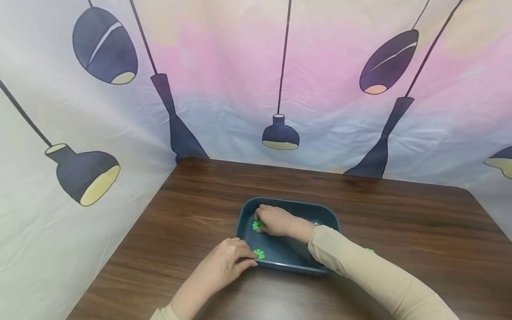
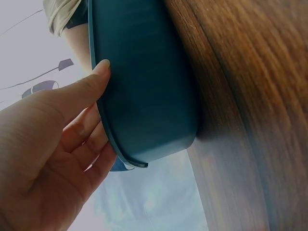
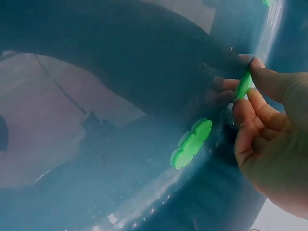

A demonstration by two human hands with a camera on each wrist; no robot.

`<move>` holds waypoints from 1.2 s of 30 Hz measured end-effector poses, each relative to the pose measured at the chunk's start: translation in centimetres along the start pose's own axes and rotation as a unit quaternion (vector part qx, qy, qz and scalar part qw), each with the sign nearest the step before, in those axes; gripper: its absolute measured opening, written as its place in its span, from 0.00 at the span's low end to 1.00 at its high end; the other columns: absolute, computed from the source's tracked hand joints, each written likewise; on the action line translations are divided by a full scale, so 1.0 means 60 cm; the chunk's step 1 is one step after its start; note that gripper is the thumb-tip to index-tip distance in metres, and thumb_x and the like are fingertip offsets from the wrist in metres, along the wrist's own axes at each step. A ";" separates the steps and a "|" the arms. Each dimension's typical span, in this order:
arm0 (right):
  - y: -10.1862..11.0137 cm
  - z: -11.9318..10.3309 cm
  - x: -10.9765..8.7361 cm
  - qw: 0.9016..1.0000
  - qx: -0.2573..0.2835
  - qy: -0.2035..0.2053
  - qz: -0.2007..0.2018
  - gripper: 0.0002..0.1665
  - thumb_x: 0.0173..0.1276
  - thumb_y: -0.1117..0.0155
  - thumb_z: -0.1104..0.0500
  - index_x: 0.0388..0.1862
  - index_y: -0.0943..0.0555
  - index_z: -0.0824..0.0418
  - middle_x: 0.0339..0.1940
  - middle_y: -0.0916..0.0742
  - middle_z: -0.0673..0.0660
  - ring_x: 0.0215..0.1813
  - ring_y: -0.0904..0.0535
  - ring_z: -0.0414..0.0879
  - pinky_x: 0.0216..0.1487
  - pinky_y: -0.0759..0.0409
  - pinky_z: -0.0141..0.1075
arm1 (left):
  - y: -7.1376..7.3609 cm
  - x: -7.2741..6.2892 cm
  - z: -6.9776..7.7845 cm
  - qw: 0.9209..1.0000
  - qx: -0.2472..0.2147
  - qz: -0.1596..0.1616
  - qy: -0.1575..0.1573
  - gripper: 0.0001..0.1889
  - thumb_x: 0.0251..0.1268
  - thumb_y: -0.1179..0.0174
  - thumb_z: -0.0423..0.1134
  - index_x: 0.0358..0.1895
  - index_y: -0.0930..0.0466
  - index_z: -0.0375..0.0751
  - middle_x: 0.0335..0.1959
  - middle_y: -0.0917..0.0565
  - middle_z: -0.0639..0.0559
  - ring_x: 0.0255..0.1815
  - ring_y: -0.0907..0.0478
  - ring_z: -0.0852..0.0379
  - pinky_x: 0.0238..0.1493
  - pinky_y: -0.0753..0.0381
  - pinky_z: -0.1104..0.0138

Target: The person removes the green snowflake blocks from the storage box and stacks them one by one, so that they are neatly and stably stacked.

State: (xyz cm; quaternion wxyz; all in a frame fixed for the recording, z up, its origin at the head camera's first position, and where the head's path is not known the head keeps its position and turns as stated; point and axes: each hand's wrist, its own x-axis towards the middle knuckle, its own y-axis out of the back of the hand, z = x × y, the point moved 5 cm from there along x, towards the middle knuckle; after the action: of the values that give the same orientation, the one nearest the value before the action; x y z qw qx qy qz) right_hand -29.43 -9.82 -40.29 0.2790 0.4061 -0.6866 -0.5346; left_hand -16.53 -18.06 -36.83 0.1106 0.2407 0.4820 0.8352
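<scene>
At the head view's lower centre, the right hand point(image 3: 275, 127) pinches a green disc point(image 3: 244, 85), presumably light, stiff and best gripped by its edge, inside the blue tray point(image 1: 286, 249), whose lower-left rim the left hand point(image 1: 228, 262) holds between thumb and fingers.

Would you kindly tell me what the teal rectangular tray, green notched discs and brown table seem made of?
Teal rectangular tray: probably glossy plastic, from its clear reflections. Green notched discs: likely smooth plastic, from their even colour. Brown table: wood or wood-look laminate, satin, with streaked grain and soft sheen.
</scene>
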 end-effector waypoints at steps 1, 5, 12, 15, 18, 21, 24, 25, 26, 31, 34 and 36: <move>0.000 0.000 0.000 1.000 0.000 0.004 0.002 0.17 0.62 0.34 0.54 0.45 0.23 0.63 0.38 0.22 0.54 0.36 0.25 0.42 0.36 0.22 0.31 | 0.000 0.000 0.000 1.000 0.000 0.001 -0.001 0.05 0.52 0.32 0.37 0.32 0.13 0.41 0.30 0.15 0.57 0.36 0.21 0.64 0.37 0.20 0.75; -0.003 -0.001 -0.001 1.000 -0.012 0.023 0.011 0.16 0.64 0.35 0.55 0.46 0.24 0.62 0.39 0.22 0.53 0.37 0.25 0.41 0.37 0.22 0.31 | 0.000 0.000 0.000 1.000 -0.001 0.001 -0.002 0.05 0.52 0.32 0.37 0.33 0.13 0.41 0.30 0.15 0.57 0.36 0.21 0.63 0.38 0.20 0.75; -0.007 0.005 0.001 0.997 -0.035 0.063 0.016 0.18 0.66 0.39 0.52 0.49 0.22 0.62 0.40 0.19 0.53 0.33 0.26 0.37 0.33 0.23 0.27 | 0.001 0.001 -0.001 1.000 -0.006 -0.005 0.007 0.06 0.53 0.32 0.37 0.33 0.13 0.40 0.31 0.15 0.57 0.36 0.21 0.64 0.38 0.20 0.75; -0.002 0.008 0.001 0.997 -0.029 0.072 0.008 0.19 0.65 0.38 0.51 0.49 0.20 0.61 0.41 0.18 0.53 0.34 0.24 0.36 0.32 0.23 0.25 | 0.001 0.001 -0.001 1.000 -0.009 -0.009 0.009 0.06 0.53 0.32 0.37 0.33 0.13 0.40 0.31 0.15 0.57 0.36 0.21 0.64 0.37 0.21 0.76; 0.006 0.008 0.001 0.996 -0.002 0.085 0.007 0.19 0.63 0.37 0.51 0.48 0.19 0.60 0.41 0.18 0.52 0.35 0.23 0.36 0.33 0.23 0.24 | 0.000 0.001 -0.001 1.000 -0.009 -0.012 0.009 0.05 0.53 0.33 0.37 0.33 0.13 0.41 0.30 0.16 0.58 0.35 0.22 0.65 0.36 0.21 0.76; 0.022 0.006 -0.001 0.993 0.046 0.105 0.019 0.18 0.62 0.37 0.53 0.48 0.19 0.61 0.40 0.18 0.52 0.35 0.23 0.36 0.33 0.23 0.23 | 0.001 0.001 -0.001 1.000 -0.010 -0.014 0.009 0.05 0.54 0.33 0.37 0.33 0.13 0.41 0.30 0.15 0.58 0.35 0.21 0.65 0.36 0.21 0.77; 0.043 0.004 -0.009 0.988 0.083 0.126 0.037 0.18 0.61 0.36 0.55 0.48 0.19 0.62 0.40 0.18 0.52 0.36 0.23 0.38 0.34 0.23 0.23 | 0.000 0.001 -0.001 1.000 -0.014 -0.015 0.011 0.06 0.53 0.33 0.37 0.33 0.13 0.40 0.31 0.15 0.57 0.36 0.21 0.64 0.35 0.21 0.77; 0.052 0.003 -0.013 0.987 0.089 0.130 0.042 0.18 0.61 0.36 0.56 0.48 0.20 0.62 0.40 0.19 0.52 0.36 0.23 0.39 0.33 0.23 0.24 | 0.000 0.001 -0.001 1.000 -0.015 -0.014 0.012 0.06 0.53 0.33 0.37 0.33 0.13 0.40 0.31 0.15 0.57 0.36 0.21 0.64 0.36 0.21 0.77; 0.059 0.003 -0.017 0.986 0.090 0.134 0.047 0.18 0.61 0.36 0.56 0.49 0.20 0.61 0.40 0.19 0.51 0.36 0.23 0.39 0.33 0.24 0.24 | 0.000 0.001 -0.001 1.000 -0.016 -0.013 0.011 0.05 0.53 0.32 0.37 0.33 0.13 0.40 0.31 0.15 0.57 0.36 0.21 0.64 0.36 0.21 0.77; 0.095 0.006 -0.041 0.985 0.080 0.140 0.069 0.18 0.60 0.36 0.55 0.49 0.20 0.60 0.38 0.21 0.50 0.34 0.25 0.42 0.30 0.26 0.26 | -0.001 0.003 -0.001 1.000 -0.017 -0.014 0.007 0.05 0.53 0.32 0.36 0.33 0.13 0.40 0.30 0.15 0.57 0.35 0.21 0.64 0.36 0.21 0.76; 0.113 0.012 -0.056 0.985 0.072 0.136 0.084 0.17 0.59 0.35 0.55 0.47 0.19 0.60 0.38 0.22 0.49 0.32 0.25 0.42 0.30 0.26 0.26 | -0.001 0.004 -0.001 1.000 -0.017 -0.017 0.008 0.05 0.53 0.32 0.37 0.33 0.13 0.40 0.31 0.15 0.57 0.35 0.21 0.64 0.36 0.20 0.77; 0.125 0.017 -0.066 0.984 0.069 0.133 0.095 0.17 0.58 0.34 0.56 0.46 0.19 0.59 0.38 0.21 0.48 0.32 0.26 0.40 0.30 0.25 0.26 | -0.001 0.004 -0.002 1.000 -0.018 -0.017 0.010 0.05 0.53 0.32 0.37 0.33 0.13 0.41 0.31 0.15 0.57 0.35 0.20 0.64 0.35 0.20 0.76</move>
State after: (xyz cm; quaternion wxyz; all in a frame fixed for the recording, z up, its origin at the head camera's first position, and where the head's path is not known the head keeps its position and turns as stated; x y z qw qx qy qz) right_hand -30.17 -5.21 -33.14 0.3881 0.4250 -0.7141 -0.3984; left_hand -16.79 -18.01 -36.83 0.1244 0.2222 0.4720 0.8440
